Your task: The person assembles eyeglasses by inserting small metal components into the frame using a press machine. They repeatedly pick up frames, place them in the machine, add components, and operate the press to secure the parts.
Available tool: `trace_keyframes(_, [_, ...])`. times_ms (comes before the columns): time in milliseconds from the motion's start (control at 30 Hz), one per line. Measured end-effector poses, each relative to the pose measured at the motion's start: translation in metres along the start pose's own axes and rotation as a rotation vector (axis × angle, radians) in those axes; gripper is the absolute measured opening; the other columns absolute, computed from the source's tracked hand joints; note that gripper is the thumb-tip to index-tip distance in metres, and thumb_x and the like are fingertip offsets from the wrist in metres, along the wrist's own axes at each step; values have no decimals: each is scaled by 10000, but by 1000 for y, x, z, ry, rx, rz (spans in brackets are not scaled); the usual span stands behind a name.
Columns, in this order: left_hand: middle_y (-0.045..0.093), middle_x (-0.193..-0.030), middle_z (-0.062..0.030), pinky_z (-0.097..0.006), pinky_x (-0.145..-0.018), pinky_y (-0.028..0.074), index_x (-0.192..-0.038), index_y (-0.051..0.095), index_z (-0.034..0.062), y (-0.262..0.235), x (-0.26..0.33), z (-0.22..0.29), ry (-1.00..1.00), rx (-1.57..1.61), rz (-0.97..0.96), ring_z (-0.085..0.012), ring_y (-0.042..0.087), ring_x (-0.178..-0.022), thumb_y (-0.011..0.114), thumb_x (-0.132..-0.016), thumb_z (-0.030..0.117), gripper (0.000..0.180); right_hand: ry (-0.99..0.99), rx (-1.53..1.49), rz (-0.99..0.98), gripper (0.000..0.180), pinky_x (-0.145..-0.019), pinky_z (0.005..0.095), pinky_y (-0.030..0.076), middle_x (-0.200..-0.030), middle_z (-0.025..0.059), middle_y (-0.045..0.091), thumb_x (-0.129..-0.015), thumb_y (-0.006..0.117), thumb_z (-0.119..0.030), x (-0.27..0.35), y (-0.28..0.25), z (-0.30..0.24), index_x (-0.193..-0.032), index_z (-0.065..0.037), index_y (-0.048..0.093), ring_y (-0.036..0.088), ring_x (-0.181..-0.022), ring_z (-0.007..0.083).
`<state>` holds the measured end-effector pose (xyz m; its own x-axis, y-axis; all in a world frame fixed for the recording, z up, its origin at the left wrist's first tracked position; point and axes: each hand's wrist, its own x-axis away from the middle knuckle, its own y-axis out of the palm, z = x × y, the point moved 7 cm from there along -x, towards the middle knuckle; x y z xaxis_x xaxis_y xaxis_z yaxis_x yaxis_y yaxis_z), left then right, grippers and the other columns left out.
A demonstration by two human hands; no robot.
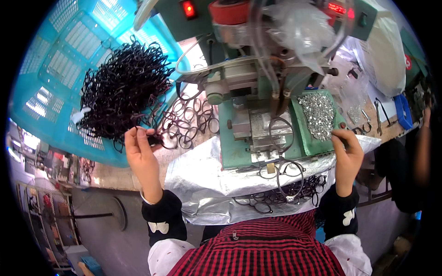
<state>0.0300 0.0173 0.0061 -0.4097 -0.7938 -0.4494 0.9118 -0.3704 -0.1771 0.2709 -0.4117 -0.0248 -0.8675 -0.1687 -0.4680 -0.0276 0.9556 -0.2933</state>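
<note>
My left hand pinches a dark eyeglass frame at the edge of a big tangled heap of black frames lying on a blue plastic crate. My right hand reaches to the rim of a green tray filled with small shiny metal parts, fingertips pinched on or at the parts. Between the hands stands a green bench press machine with a frame resting on its metal fixture.
Loose frames lie on the bench left of the machine. More frames pile on a silver sheet at my lap. Clear plastic bags, hoses, pliers and a blue bin sit at the right.
</note>
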Motion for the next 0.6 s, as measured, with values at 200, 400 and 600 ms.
trace_keyframes(200, [589, -886, -17, -246, -593, 575, -1061, 502, 67, 58, 23, -42, -327, 280, -191, -66, 557, -695, 479, -1062, 237, 172, -3, -404, -201, 328, -850, 270, 482, -917, 44, 663, -776, 716, -24, -50, 103, -64, -1092, 13, 637, 624, -891, 137])
trace_keyframes(400, [653, -961, -97, -301, -697, 615, -1008, 454, 76, 70, 54, -37, -312, 352, -226, -184, 699, -935, 607, -960, 7, 175, 175, -655, -175, 417, -815, 238, 472, -901, 30, 629, -787, 702, 29, -31, 119, -61, -1183, 34, 574, 600, -866, 93])
trace_keyframes(600, [664, -1009, -178, -346, -804, 592, -1102, 484, -2, 64, 56, 73, 227, 302, -91, -210, 680, -884, 541, -963, -20, 151, 285, -774, -178, 414, -792, 221, 468, -874, 17, 624, -808, 684, 53, -27, 120, -71, -1203, 33, 565, 595, -854, 78])
